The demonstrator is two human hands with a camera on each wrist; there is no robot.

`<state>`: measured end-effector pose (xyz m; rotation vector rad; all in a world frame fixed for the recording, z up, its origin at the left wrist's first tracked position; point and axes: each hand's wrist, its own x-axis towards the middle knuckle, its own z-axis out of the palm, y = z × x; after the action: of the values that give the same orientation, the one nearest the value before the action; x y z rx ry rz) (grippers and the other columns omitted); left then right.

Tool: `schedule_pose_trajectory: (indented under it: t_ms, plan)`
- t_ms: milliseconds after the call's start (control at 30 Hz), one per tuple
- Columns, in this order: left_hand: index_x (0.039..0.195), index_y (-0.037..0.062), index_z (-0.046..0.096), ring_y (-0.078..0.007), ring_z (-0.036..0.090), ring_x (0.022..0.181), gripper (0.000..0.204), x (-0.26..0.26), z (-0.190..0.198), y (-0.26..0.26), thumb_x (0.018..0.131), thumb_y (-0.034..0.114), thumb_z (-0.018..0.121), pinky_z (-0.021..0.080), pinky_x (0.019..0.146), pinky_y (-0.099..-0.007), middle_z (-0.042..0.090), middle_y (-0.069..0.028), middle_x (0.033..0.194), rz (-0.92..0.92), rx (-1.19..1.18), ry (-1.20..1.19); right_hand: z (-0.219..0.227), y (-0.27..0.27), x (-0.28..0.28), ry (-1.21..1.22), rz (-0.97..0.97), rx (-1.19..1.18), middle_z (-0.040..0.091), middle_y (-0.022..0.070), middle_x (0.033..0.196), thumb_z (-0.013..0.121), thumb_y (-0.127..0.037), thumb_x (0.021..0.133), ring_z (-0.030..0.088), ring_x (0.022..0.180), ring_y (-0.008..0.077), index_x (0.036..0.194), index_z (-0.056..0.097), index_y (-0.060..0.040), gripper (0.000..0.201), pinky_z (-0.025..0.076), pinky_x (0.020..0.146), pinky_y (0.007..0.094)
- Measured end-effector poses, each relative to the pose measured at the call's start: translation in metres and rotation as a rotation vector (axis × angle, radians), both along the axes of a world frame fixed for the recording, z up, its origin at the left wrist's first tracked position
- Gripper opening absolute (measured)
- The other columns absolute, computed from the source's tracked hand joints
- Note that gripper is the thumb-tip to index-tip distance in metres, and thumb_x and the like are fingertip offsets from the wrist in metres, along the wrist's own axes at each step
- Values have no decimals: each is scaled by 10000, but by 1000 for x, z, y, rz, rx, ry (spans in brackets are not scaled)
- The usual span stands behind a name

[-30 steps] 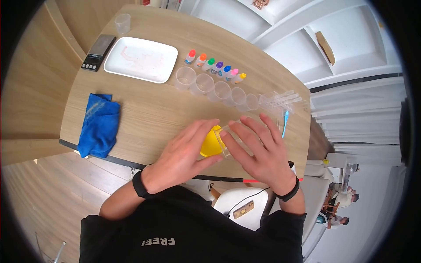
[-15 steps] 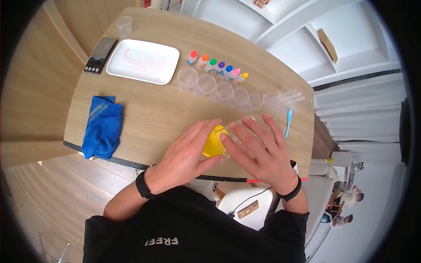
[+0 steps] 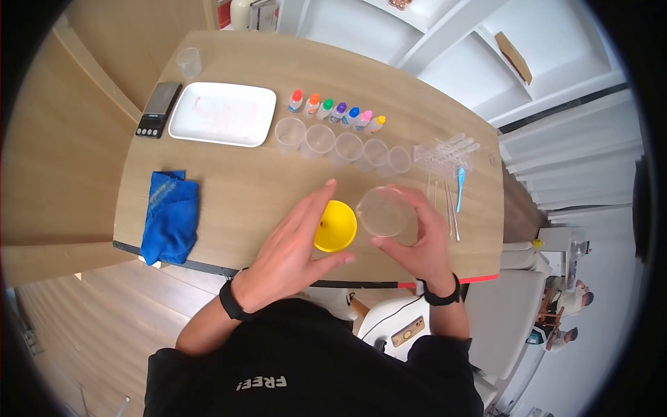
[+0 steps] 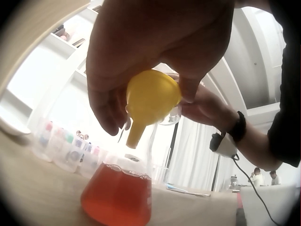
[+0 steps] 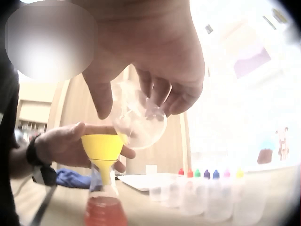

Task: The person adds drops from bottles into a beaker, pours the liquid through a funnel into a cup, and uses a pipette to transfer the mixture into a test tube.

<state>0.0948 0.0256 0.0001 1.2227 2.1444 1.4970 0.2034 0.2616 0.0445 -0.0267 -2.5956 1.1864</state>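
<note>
A yellow funnel [image 3: 336, 227] stands with its stem in the neck of a conical flask [image 4: 117, 195] holding red-orange liquid. My left hand [image 3: 288, 243] holds the funnel, thumb at the near side and fingers curving behind it. My right hand [image 3: 422, 233] grips a clear beaker [image 3: 384, 212] just right of the funnel, thumb on one side and fingers on the other. In the right wrist view the beaker [image 5: 141, 122] is tipped with its round mouth showing, and no liquid shows in it. The flask is hidden below the funnel in the head view.
Beyond the hands stand a row of clear cups [image 3: 319, 141] and several colour-capped dropper bottles [image 3: 338, 111]. Pipettes [image 3: 451, 153], thin rods and a blue-handled tool [image 3: 460, 189] lie right. At left are a white tray [image 3: 222, 135], a scale [image 3: 158, 109] and a blue cloth [image 3: 169, 219].
My right hand has drawn the beaker rightward, away from the funnel, and turned it more upright. The whole funnel mouth now shows. My left hand stays around the funnel, its index finger lifted slightly.
</note>
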Motion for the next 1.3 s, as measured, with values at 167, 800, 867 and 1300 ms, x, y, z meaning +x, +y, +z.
schedule_pose_trajectory:
  t_ms: [167,800,867,1300]
  plan:
    - [1679,-15,315,-478,559,1420,1115,-1,11,-11,829,298,965,500,1160,-490,482,-277,1600,45,-11,-3,-28,-3,31,187,-153,-540,693,136,1425,952,-132,809,670,1304,265,1528,541,-26,835,525,1068,430]
    - [1495,5,548,-387,646,1180,918,44,51,-100,712,142,1008,573,951,-462,647,-180,1342,-95,-244,198,-60,-134,43,282,152,-80,711,129,1333,938,-167,694,723,1130,325,1547,551,0,951,592,937,447]
    - [1474,8,556,-388,648,1170,869,41,52,-100,720,93,980,572,952,-459,657,-168,1327,-101,-273,210,-62,-139,38,295,167,-83,701,136,1349,938,-172,698,723,1131,330,1561,535,-1,967,593,944,452]
    - [1481,19,518,-304,627,1064,879,1,34,-101,704,40,927,539,924,-405,640,-139,1248,164,-216,157,-65,-119,44,332,97,-69,732,158,1292,920,-253,844,748,1101,331,1402,642,2,674,622,928,425]
